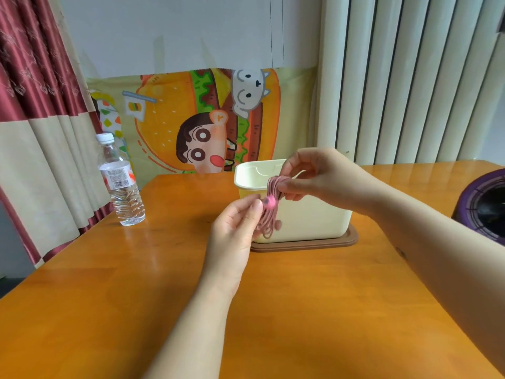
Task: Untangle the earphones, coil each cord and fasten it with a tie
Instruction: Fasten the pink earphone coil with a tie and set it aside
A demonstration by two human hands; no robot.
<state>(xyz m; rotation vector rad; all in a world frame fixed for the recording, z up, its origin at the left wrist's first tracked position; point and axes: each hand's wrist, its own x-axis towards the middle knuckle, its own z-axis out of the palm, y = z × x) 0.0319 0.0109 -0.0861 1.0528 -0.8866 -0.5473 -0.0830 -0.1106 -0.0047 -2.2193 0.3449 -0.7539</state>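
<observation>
Pink earphones (269, 214) looped in a bundle at centre frame above the table (136, 283), right grip (314, 176) pinching its top, left grip (235, 228) pinching beside an earbud (269, 202), cream box (308, 220) just behind

Your desk (136, 296): glossy orange wood, soft glare. Red-and-beige curtain (35, 105) off its left edge, cartoon burger cloth (169, 110) behind the far edge, pale wall (164, 28) above, ribbed white panel (410, 77) far right.
</observation>
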